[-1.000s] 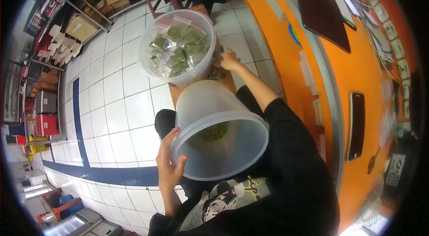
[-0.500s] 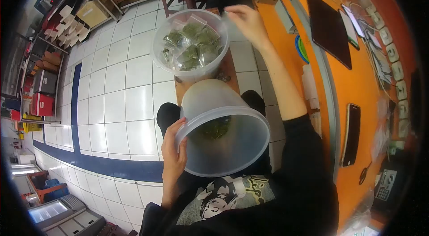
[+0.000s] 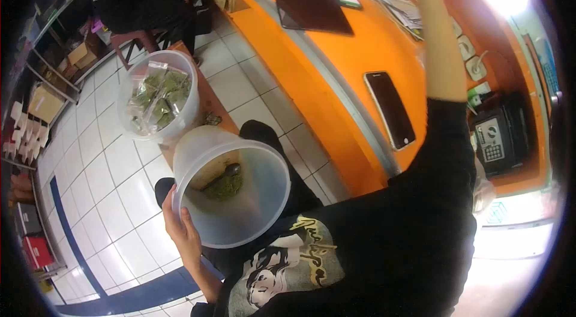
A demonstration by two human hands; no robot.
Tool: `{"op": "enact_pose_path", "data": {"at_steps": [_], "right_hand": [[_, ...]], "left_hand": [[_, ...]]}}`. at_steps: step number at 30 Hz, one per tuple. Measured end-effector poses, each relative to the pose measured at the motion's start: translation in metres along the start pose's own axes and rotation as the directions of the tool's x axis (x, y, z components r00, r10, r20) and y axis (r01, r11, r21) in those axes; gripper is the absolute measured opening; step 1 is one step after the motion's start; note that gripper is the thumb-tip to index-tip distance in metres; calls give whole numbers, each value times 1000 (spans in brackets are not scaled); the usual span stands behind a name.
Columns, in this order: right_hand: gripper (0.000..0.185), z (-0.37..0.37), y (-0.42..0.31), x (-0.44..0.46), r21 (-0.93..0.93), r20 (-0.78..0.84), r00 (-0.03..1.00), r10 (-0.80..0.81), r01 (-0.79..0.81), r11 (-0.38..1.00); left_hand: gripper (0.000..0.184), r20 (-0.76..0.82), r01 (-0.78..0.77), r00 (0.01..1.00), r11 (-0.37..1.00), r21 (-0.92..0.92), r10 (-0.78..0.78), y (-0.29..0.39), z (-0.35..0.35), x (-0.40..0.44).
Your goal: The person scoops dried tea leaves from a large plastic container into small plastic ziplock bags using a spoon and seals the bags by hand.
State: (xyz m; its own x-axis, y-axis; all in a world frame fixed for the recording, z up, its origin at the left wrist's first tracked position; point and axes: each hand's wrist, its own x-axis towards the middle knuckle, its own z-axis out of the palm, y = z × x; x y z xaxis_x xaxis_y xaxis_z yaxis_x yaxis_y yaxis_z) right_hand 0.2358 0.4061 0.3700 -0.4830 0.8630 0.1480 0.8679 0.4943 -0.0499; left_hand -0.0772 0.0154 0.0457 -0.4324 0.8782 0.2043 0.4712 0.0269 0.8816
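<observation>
My left hand grips the rim of a translucent bucket, which lies tilted towards me on my lap. Inside it are green leafy shreds and a dark spoon. Beyond stands a second translucent bucket holding several clear bags of green material, on a wooden bench. My right arm stretches up over the orange desk, and its hand runs out of the top of the view, so its fingers cannot be seen.
On the orange desk lie a phone, a dark tablet, more phones and cables. A safe sits at the right. Another person sits on a stool at the upper left. Shelves with boxes line the left.
The view has turned towards the desk, so the buckets appear further left. My right hand has left the area beside the bagged bucket and reached up over the desk. My left hand keeps its grip.
</observation>
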Motion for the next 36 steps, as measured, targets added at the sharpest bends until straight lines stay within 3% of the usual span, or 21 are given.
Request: {"op": "enact_pose_path", "data": {"at_steps": [1,2,5,6,7,8,10,14,16,20,22,23,25,26,28,29,31,32,34,36], "right_hand": [[31,12,53,-25,-134,86,996,27,-16,991],[31,29,116,-57,-54,-57,995,86,-89,995],[37,66,218,-143,-367,92,949,301,-248,896],[28,87,243,-165,-157,45,946,320,-310,938],[21,99,250,-180,65,4,938,348,-347,935],[21,103,244,-190,69,1,937,349,-349,935],[21,117,232,-203,302,-210,896,390,-320,898],[21,130,265,-209,176,-235,929,285,-247,953],[21,129,260,-211,220,-145,917,370,-335,916],[19,134,260,-213,193,-152,895,420,-390,900],[17,136,257,-213,194,-361,879,312,-256,947],[17,135,255,-211,195,-363,880,308,-251,948],[13,130,251,-205,305,-460,847,268,-133,943],[13,124,239,-201,308,-460,848,263,-125,943],[10,107,187,-193,590,-446,859,251,71,805],[10,99,159,-190,593,-446,860,247,77,801],[10,85,96,-181,705,-410,899,153,206,678],[10,81,65,-178,707,-412,900,138,220,673],[9,79,7,-173,882,-239,970,47,196,428],[10,79,-39,-171,942,-107,988,-111,137,307]], "left_hand": [[36,6,-1,1000,1000,-17,1,0,1,0],[37,-3,4,1000,1000,-21,-4,-2,2,0],[40,-11,-8,1000,1000,-3,8,-5,1,1],[40,-16,-8,1000,1000,14,8,-3,1,2],[40,-21,-8,1000,999,33,9,-2,2,3],[40,-21,-13,1000,999,35,13,-2,3,3],[41,-30,14,999,999,39,-13,-2,3,2],[40,-51,10,999,999,44,-8,-8,5,-1],[41,-51,61,997,997,39,-59,-7,6,-2],[39,-45,31,999,999,28,-30,-8,5,-1],[47,-13,49,999,999,-16,-50,-8,3,-2],[47,-18,49,999,999,-14,-49,-2,3,0],[60,-96,-176,973,948,265,208,14,2,6],[60,-103,-173,973,947,270,207,23,1,9],[71,-243,-298,909,936,185,338,38,2,17],[71,-247,-296,908,936,192,338,44,7,21],[72,-296,-391,903,883,-259,313,61,23,28],[76,-225,-366,928,847,-386,298,71,33,32],[84,-73,-265,958,756,-599,278,94,55,43],[92,71,-93,969,615,-783,236,110,75,56]]}}
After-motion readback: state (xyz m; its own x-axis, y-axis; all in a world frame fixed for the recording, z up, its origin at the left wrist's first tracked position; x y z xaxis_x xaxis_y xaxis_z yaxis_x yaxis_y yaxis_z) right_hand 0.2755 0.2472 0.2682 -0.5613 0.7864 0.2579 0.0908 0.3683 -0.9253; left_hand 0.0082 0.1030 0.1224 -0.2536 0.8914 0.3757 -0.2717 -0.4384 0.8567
